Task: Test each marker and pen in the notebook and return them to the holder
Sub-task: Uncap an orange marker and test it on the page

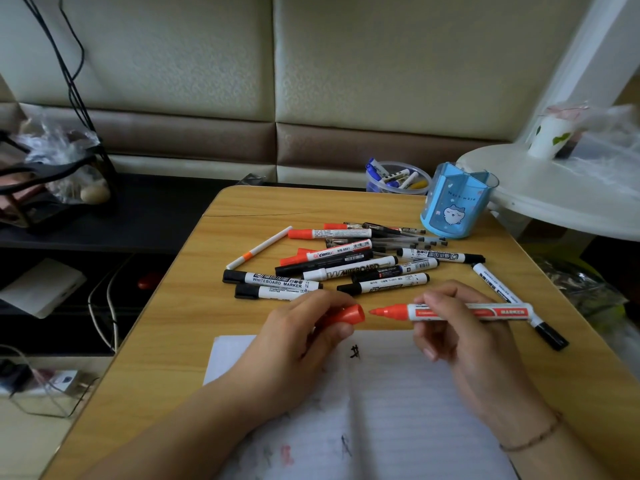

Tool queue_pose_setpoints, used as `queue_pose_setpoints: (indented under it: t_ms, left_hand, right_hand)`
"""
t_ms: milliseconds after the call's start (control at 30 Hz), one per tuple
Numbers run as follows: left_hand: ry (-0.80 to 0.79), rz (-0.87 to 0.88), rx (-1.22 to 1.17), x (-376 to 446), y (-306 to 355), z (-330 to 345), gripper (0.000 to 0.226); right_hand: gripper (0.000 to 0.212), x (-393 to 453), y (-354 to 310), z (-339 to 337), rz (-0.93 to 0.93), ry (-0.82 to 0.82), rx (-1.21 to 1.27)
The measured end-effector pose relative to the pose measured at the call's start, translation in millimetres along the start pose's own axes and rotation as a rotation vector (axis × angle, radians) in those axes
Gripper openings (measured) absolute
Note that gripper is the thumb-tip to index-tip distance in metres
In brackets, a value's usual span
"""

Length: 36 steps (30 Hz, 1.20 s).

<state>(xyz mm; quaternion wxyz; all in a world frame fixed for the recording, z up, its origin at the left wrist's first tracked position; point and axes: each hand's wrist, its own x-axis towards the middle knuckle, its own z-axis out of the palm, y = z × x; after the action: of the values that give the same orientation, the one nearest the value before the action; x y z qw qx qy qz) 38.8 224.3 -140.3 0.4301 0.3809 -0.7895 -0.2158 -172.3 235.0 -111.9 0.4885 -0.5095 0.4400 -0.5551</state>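
Observation:
My right hand (pixel 457 334) holds a red marker (pixel 485 311) level above the open notebook (pixel 398 410), its bare red tip pointing left. My left hand (pixel 304 334) grips the marker's red cap (pixel 348 315), a small gap away from the tip. A black scribble (pixel 355 351) marks the page near the top. A pile of several markers and pens (pixel 346 261) lies on the wooden table (pixel 194 306) behind my hands. The blue pen holder (pixel 453 202) stands at the table's back right.
One black-capped marker (pixel 512 299) lies apart at the right, partly under the red marker. A clear tub with blue pens (pixel 398 178) sits behind the table. A white round table (pixel 561 192) with a cup stands at the right. A dark shelf with cables fills the left.

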Motion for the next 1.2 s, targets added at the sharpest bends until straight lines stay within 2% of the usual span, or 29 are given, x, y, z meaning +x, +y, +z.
queue_pose_setpoints:
  t_ms: [133,267,433,700,767,867,933,1000,1033,1100,1200]
  left_hand:
    - [-0.030,0.050,0.051,1,-1,-1,0.023]
    - [-0.061,0.107,0.072,2,3,-2,0.021]
    - [-0.065,0.126,0.043,0,7,0,0.023]
    - [0.060,0.078,0.020,1,14,2,0.016]
    - [0.058,0.076,0.009,0,16,2,0.017]
    - [0.027,0.084,0.006,0,16,-1,0.019]
    - [0.026,0.082,0.001,0,14,-2,0.018]
    - [0.009,0.090,-0.006,2,11,-2,0.016]
    - [-0.004,0.104,0.008,3,10,-2,0.016]
    - [-0.025,0.116,0.055,2,5,-2,0.019]
    - [-0.062,0.038,0.059,2,-2,-4,0.022]
  right_hand:
    - [0.029,-1,1,1,-0.006,-0.084,-0.053]
    - [0.026,-2,-1,3,-0.060,-0.101,-0.102]
    - [0.017,-4,1,10,-0.016,-0.182,-0.095]
    - [0.031,-10,1,19,-0.029,-0.154,-0.023]
    - [0.040,-12,0,21,-0.047,-0.165,-0.018]
    - [0.044,-12,1,22,-0.062,-0.170,-0.058]
    - [0.036,-9,2,23,-0.064,-0.188,-0.080]
    - [0.018,-6,1,21,-0.058,-0.216,-0.112]
    - [0.014,-4,-1,19,-0.052,-0.206,-0.111]
    - [0.020,-2,-2,9,-0.018,-0.140,-0.051]
    - [0.019,3,-6,-12,-0.018,-0.039,-0.042]
